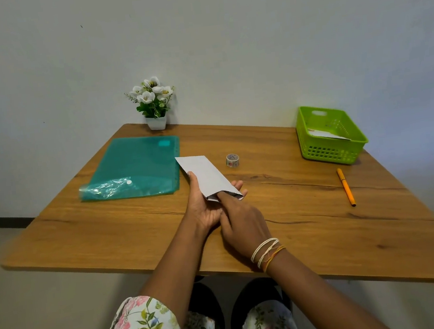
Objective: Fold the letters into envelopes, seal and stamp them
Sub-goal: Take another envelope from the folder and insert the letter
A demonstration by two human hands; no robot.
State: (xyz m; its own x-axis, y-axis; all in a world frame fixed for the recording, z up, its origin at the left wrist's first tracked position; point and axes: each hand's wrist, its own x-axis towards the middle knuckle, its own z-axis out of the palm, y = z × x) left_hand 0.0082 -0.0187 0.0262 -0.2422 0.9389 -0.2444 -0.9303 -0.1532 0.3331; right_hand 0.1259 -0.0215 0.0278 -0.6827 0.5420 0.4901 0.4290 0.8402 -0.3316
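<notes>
A white envelope (pixel 206 175) is held above the middle of the wooden table (pixel 283 211), its open end toward me. My left hand (pixel 202 209) cradles it from below, thumb along its left edge and fingertips showing past its right edge. My right hand (pixel 241 223) has its fingers pushed into the envelope's open mouth, where a folded edge of paper shows. A small roll of patterned tape (pixel 232 160) stands just right of the envelope.
A teal plastic folder (pixel 135 168) lies at the left. A potted white flower (pixel 154 102) stands at the back edge. A green basket (pixel 329 135) with a white envelope inside sits at the back right. An orange pen (pixel 346 187) lies at the right.
</notes>
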